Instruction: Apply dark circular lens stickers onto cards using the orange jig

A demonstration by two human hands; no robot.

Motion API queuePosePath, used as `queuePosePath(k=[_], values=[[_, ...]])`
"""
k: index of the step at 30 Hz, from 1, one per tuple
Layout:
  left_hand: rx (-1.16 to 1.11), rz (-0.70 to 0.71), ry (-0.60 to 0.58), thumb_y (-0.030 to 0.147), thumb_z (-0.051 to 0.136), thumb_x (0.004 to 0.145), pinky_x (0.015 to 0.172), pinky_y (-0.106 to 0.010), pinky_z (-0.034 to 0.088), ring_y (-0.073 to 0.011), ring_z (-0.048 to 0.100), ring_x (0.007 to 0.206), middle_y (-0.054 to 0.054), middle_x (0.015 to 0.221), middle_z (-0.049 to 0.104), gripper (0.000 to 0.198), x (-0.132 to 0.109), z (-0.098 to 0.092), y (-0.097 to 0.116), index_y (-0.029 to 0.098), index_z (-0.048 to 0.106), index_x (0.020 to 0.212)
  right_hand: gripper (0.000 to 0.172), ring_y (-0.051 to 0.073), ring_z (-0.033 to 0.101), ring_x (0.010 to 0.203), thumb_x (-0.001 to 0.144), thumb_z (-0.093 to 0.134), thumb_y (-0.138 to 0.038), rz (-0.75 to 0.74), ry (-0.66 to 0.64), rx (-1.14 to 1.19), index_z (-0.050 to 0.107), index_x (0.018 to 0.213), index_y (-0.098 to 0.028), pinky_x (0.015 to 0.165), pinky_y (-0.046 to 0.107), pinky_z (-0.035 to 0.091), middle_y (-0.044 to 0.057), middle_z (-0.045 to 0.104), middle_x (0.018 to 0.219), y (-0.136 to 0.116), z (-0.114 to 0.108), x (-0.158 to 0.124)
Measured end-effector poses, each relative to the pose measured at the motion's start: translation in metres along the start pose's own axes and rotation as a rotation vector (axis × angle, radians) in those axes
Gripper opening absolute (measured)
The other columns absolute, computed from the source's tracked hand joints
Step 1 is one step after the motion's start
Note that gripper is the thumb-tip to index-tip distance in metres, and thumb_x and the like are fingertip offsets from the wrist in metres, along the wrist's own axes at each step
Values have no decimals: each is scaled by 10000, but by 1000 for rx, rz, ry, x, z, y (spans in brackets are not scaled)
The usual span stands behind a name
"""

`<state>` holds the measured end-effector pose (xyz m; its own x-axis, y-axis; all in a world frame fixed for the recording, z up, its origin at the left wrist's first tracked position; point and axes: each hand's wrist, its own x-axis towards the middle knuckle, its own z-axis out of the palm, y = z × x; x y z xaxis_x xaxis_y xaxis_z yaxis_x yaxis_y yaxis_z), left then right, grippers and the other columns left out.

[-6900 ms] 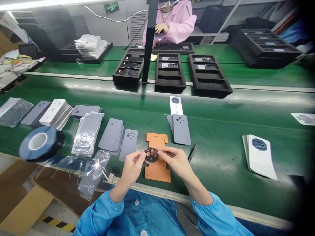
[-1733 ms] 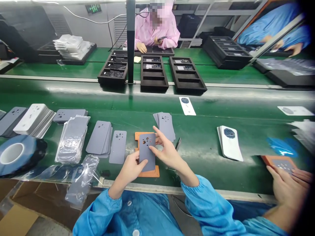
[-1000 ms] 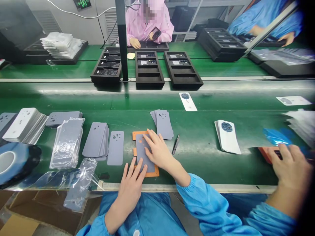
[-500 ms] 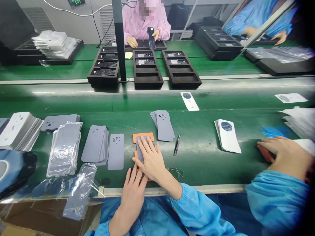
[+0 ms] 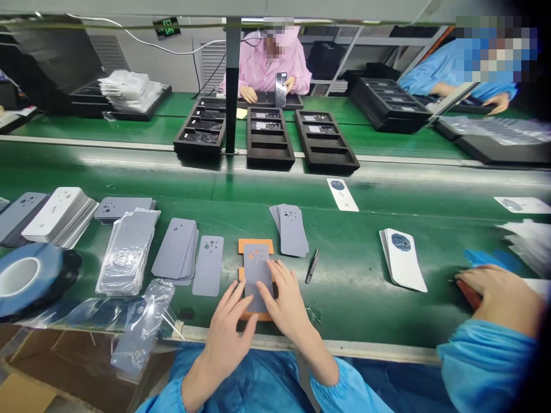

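A grey back cover [image 5: 256, 269] with round holes lies on an orange jig [image 5: 255, 247] near the front edge of the green belt. My right hand [image 5: 287, 301] rests flat on the cover's lower right part, fingers stretched out. Just left of it, my left hand [image 5: 227, 332] lies flat with its fingers apart, the fingertips touching the cover's lower left edge. Neither hand holds anything. Black tweezers [image 5: 312, 265] lie on the belt just right of the jig.
Stacks of grey covers [image 5: 175, 256], a single cover [image 5: 208, 265], bagged covers [image 5: 127, 248], white covers [image 5: 59, 213] and a blue tape roll [image 5: 26, 279] lie left. More covers [image 5: 291, 230] sit behind the jig. White-backed sheets [image 5: 404, 258] and a neighbour's hand [image 5: 495, 297] are right. Black trays [image 5: 269, 137] stand beyond.
My right hand has slid down the cover toward me, uncovering its upper part with the holes. The left hand has shifted slightly left. The view has tilted up a little.
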<state>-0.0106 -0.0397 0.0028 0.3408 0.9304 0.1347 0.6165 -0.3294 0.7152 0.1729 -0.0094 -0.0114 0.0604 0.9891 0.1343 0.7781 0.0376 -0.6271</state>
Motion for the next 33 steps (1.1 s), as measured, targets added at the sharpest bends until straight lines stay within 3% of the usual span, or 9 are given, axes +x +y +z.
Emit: queuePosePath(k=[5, 11, 15, 17, 19, 21, 24, 29, 33], values=[[-343, -214, 112, 362, 556, 975, 1099, -484, 471, -292, 507, 1375, -143, 1497, 524, 405, 7, -14, 5, 230, 586, 1356, 511, 334, 409, 1453, 995, 517, -385, -40, 27, 193, 457, 1488, -266, 1173, 676, 302, 129, 505, 1523, -22, -14, -9], [-929, -504, 202, 457, 592, 932, 901, -381, 573, -258, 685, 1102, -177, 1302, 648, 706, 17, -21, -1, 178, 308, 1515, 419, 293, 584, 1293, 975, 548, -346, -94, -140, 361, 567, 1389, -285, 1081, 516, 505, 101, 619, 1400, -42, -26, -7], [-1049, -554, 270, 452, 690, 849, 790, -346, 591, -257, 727, 976, -155, 1174, 699, 842, 20, -22, -6, 173, 263, 1519, 438, 271, 721, 969, 924, 607, -361, 30, -229, 419, 592, 1354, -276, 853, 474, 624, 99, 716, 1209, -41, -16, 2], [-1073, -545, 287, 466, 693, 842, 782, -344, 591, -252, 731, 955, -144, 1149, 708, 856, 20, -24, -8, 185, 261, 1524, 493, 224, 727, 769, 911, 618, -350, 85, -347, 542, 558, 1391, -255, 698, 403, 639, 80, 753, 1039, -41, -10, 8], [-1061, -520, 313, 479, 683, 849, 808, -350, 589, -242, 728, 966, -152, 1184, 696, 853, 20, -27, -11, 199, 255, 1531, 513, 198, 716, 700, 889, 640, -330, 108, -413, 660, 563, 1383, -216, 646, 357, 623, 58, 751, 907, -39, -4, 21], [-971, -496, 359, 473, 663, 869, 840, -351, 583, -221, 720, 986, -180, 1302, 639, 775, 19, -33, -16, 212, 309, 1506, 508, 201, 724, 732, 856, 672, -320, 98, -407, 714, 597, 1338, -181, 688, 357, 617, 51, 747, 852, -36, 0, 46], [-761, -494, 456, 440, 615, 913, 869, -342, 575, -213, 701, 1040, -191, 1423, 554, 557, 10, -49, -30, 215, 462, 1400, 525, 215, 732, 771, 813, 695, -316, 99, -326, 661, 622, 1298, -130, 719, 364, 610, 69, 763, 857, -28, 3, 110], [-579, -539, 595, 453, 591, 928, 830, -344, 582, -223, 717, 949, -140, 1172, 702, 436, -23, -81, -56, 182, 590, 1269, 471, 177, 692, 661, 757, 688, -201, 211, -160, 346, 675, 1204, -52, 604, 280, 561, 104, 779, 837, -20, 3, 235], [-470, -563, 831, 484, 641, 883, 777, -338, 588, -208, 708, 822, -122, 1093, 727, 428, -60, -102, -71, 164, 644, 1167, 393, 210, 716, 738, 710, 726, -186, 247, -100, 181, 734, 1078, -49, 687, 287, 561, 105, 765, 752, -16, 0, 289]])
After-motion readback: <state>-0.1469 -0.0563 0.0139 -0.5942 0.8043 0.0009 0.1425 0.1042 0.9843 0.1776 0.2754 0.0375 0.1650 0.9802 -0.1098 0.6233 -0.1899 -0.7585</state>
